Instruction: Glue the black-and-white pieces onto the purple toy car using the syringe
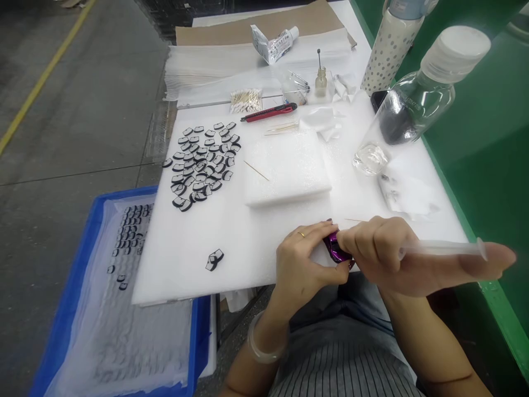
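Note:
A small shiny purple part [334,248] with dark edges is between my two hands, low over the front edge of the table. My left hand [303,259] grips it from the left, fingers above and thumb below. Curled fingers of my right hand [384,248] close round a translucent syringe [442,248], its plunger sticking out to the right. The thumb lies stretched along the plunger. Where the syringe tip sits is hidden by the fingers, close to the purple part.
Many small black-and-white pieces [202,165] lie at left; a few sit nearer [215,258]. A foam block [287,171], red cutter [270,112], cotton swabs [246,101], glass vial [320,82] and tube [281,45] lie behind. Right stands a clear bottle [430,99]. A blue crate [68,325] stands lower left.

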### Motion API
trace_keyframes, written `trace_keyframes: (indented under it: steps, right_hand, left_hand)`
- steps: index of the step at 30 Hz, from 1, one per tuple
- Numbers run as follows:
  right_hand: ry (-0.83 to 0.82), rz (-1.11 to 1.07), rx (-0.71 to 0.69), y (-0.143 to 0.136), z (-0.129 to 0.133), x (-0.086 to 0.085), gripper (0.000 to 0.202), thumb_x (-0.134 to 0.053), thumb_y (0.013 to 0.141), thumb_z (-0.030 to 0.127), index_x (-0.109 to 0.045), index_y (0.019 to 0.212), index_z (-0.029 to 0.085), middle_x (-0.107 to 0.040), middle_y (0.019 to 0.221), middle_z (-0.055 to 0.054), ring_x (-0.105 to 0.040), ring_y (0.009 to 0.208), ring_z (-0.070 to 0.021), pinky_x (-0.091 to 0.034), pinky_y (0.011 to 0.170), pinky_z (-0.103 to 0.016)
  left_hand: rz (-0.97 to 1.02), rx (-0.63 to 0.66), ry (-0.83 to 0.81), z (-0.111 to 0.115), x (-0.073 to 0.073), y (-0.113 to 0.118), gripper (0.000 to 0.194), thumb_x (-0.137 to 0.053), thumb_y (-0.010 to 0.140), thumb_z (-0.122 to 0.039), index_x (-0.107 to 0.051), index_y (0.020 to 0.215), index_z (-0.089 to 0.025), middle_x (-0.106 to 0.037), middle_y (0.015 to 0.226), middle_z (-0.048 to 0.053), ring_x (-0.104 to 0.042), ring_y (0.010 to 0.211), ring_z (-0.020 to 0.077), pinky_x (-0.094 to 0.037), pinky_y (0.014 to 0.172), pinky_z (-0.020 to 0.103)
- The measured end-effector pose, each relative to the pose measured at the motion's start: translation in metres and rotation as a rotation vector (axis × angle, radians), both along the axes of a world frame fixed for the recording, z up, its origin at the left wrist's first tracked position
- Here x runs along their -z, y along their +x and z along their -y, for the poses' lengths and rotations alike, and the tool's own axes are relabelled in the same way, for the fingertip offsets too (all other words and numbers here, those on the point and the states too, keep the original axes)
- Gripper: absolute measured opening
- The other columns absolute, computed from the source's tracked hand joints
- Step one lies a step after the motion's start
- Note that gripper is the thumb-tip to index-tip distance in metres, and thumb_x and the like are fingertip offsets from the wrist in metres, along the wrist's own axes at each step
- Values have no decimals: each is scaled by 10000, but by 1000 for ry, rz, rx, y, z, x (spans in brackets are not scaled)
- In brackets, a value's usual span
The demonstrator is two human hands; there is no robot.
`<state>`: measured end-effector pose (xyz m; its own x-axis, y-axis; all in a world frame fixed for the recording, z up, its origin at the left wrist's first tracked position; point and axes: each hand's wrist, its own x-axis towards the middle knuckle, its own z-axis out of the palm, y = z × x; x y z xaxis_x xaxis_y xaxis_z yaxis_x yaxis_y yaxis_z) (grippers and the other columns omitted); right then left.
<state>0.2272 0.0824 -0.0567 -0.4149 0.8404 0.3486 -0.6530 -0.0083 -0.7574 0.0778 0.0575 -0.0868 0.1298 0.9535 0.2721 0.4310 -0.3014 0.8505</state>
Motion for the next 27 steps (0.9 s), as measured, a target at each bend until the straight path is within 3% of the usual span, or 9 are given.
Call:
trace_keyframes:
  steps: [8,13,16,20,24,27]
  right_hand:
    - [-29,145,50,11,5,-5,629,-481,704,805,-322,533,220,-257,441,26,-256,472,-130,-302,543,-331]
    - [-76,223,151,7,11,-14,715,-389,748,895,-275,520,227,-200,447,35,-176,463,-118,-211,511,-326]
    - [-108,257,166,4,11,-19,697,-460,765,850,-278,526,222,-203,464,37,-163,472,-112,-169,515,-319]
    - [-128,341,140,1,15,-27,711,-470,757,856,-260,539,213,-192,476,36,-171,481,-108,-199,516,-313]
    - [-102,435,246,2,21,-34,692,-393,812,839,-232,540,223,-168,474,25,-149,469,-121,-187,480,-322]
    - [-49,507,264,0,3,-35,663,-409,796,840,-296,533,242,-249,490,-1,-258,497,-165,-273,490,-352]
  left_hand:
    - [-16,-21,-17,1,1,3,455,-784,594,-209,-718,1045,-208,-744,1109,52,-702,987,262,-592,880,467]
    - [-50,-22,-2,2,0,5,447,-797,608,-239,-708,1045,-220,-744,1108,49,-698,995,265,-588,877,475]
    - [-55,-25,5,2,0,6,453,-803,597,-234,-707,1040,-216,-745,1105,50,-699,991,266,-587,870,472]
    - [-51,-16,21,2,2,6,458,-816,591,-233,-706,1034,-204,-744,1109,57,-701,989,266,-585,868,462]
    - [-77,-20,44,3,4,7,459,-833,595,-258,-706,1031,-194,-741,1114,63,-700,987,272,-581,859,464]
    - [-101,-12,50,3,5,7,465,-841,607,-275,-697,1043,-197,-738,1119,58,-694,994,274,-575,866,466]
